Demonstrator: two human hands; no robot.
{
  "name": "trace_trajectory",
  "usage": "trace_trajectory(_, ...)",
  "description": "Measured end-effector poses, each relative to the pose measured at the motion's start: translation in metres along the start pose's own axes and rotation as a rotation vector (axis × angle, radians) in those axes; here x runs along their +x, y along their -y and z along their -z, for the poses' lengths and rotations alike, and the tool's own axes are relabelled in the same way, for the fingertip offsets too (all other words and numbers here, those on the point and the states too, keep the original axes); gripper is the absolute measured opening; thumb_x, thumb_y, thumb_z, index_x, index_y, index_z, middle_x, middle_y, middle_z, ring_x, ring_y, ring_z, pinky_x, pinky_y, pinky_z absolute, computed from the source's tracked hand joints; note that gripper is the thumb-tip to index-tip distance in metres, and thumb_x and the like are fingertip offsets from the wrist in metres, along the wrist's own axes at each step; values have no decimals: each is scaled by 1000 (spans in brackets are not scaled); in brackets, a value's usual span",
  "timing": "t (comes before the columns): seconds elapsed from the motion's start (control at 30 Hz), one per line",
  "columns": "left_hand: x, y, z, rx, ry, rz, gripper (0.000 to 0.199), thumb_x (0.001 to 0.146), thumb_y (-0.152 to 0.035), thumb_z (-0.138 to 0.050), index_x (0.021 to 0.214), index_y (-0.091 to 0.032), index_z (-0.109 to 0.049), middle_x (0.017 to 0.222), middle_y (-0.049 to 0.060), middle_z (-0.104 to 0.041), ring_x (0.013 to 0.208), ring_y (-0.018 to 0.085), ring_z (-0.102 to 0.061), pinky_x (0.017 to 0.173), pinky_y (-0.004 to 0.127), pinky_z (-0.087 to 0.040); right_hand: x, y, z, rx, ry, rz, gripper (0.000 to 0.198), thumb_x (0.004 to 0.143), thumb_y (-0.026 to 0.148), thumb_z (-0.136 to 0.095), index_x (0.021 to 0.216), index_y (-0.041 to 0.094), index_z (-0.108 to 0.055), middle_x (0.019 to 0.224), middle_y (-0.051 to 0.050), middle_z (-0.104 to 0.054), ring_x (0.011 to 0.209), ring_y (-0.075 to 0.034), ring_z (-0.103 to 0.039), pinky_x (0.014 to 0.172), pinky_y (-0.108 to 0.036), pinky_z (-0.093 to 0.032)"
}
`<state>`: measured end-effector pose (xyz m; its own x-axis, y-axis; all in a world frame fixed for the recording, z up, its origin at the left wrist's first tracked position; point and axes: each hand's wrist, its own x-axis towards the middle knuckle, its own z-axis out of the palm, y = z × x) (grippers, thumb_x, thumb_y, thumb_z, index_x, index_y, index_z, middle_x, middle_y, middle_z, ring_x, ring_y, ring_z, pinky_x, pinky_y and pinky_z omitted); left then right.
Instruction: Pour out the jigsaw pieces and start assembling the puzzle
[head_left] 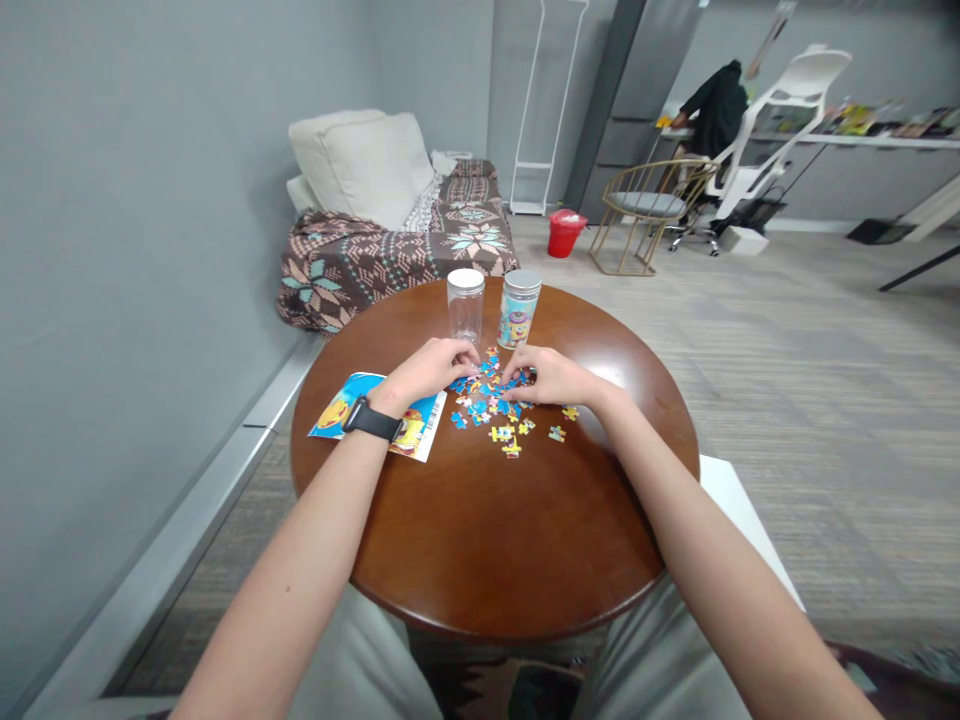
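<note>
Loose jigsaw puzzle pieces (481,408), mostly blue with some yellow and pink, lie in a heap on the round brown table (495,540). At the heap's left edge is my left hand (442,364), its fingers curled close together; what they pinch, if anything, is too small to make out. My right hand (549,375) reaches into the heap from the right, thumb and forefinger apart, fingertips among the pieces. Under my left wrist lies a printed picture sheet (431,425), partly covered. Nearer to me are several yellow puzzle pieces (504,434).
Behind the heap stand a clear jar with a white lid (465,305) and a printed jar with a silver lid (519,310). Beyond the table are a covered sofa (472,225), a red bin (564,236) and a gold chair (645,205). A person in black (716,110) is at the far counter.
</note>
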<state>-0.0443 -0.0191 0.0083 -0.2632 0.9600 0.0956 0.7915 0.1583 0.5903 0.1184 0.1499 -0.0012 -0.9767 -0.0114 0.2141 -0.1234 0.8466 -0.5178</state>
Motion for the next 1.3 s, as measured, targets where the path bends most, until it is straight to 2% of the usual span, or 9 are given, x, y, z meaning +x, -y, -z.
trace_trajectory(0.17, 1, 4, -2, 92, -17, -26, 12, 83, -25, -59, 82, -17, -68, 78, 2, -69, 73, 14, -62, 69, 24, -43, -1, 1, 0, 7, 23, -30, 17, 72, 29, -76, 84, 17, -71, 87, -5, -67, 80, -16, -61, 76, -28, -46)
trace_trajectory(0.37, 3, 6, -2, 174, -66, -87, 13, 82, -22, -58, 87, -16, -68, 81, 3, -63, 73, 15, -56, 68, 26, -41, -1, 1, 2, 32, 34, -90, 18, 70, 28, -75, 83, 17, -69, 82, -4, -66, 77, -16, -59, 72, -27, -45)
trace_trajectory(0.43, 2, 2, -2, 158, -33, -122, 14, 83, -25, -58, 88, -16, -68, 80, 3, -60, 72, 14, -54, 68, 26, -40, -1, 2, 2, 38, 33, -108, 18, 70, 27, -74, 82, 16, -68, 81, -3, -65, 75, -15, -58, 71, -26, -44)
trace_trajectory(0.6, 0, -10, -2, 126, 141, -216, 21, 80, -35, -66, 89, -17, -71, 78, 1, -54, 70, 13, -50, 65, 24, -37, -1, 4, 2, 60, 32, -133, 18, 69, 25, -72, 82, 15, -65, 78, -2, -63, 72, -14, -54, 68, -25, -42)
trace_trajectory(0.8, -1, -13, -5, 85, 173, -228, 25, 79, -39, -68, 90, -17, -73, 78, 1, -54, 71, 13, -51, 66, 25, -38, -1, 6, 3, 145, 76, -188, 17, 72, 27, -68, 84, 16, -63, 65, 3, -57, 60, -11, -51, 60, -23, -39)
trace_trajectory(0.93, 0, -15, -8, 61, 168, -266, 25, 80, -41, -68, 90, -18, -72, 85, 2, -57, 79, 15, -53, 71, 26, -39, 1, 3, 2, 192, -41, -196, 17, 75, 21, -63, 90, 15, -63, 71, 1, -64, 64, -12, -56, 65, -24, -43)
trace_trajectory(1.07, 1, -20, -11, 73, 210, -287, 24, 79, -38, -70, 93, -19, -73, 89, 3, -58, 85, 16, -55, 77, 26, -40, 1, -7, 1, 121, -137, -267, 13, 75, 16, -60, 87, 16, -64, 73, 0, -65, 65, -12, -57, 67, -25, -44)
trace_trajectory(1.2, 1, -25, -13, 90, 257, -304, 21, 82, -34, -67, 97, -22, -73, 90, 3, -56, 87, 17, -55, 79, 27, -40, 2, -13, 1, 13, -182, -179, 10, 74, 16, -62, 83, 16, -66, 79, -3, -64, 71, -14, -57, 71, -26, -45)
trace_trajectory(1.3, 1, -25, -14, 78, 262, -318, 20, 83, -34, -65, 97, -21, -72, 94, 4, -57, 87, 17, -54, 78, 27, -40, 2, -6, 4, 31, -144, -135, 10, 75, 18, -62, 83, 16, -67, 78, -3, -63, 69, -13, -56, 68, -25, -44)
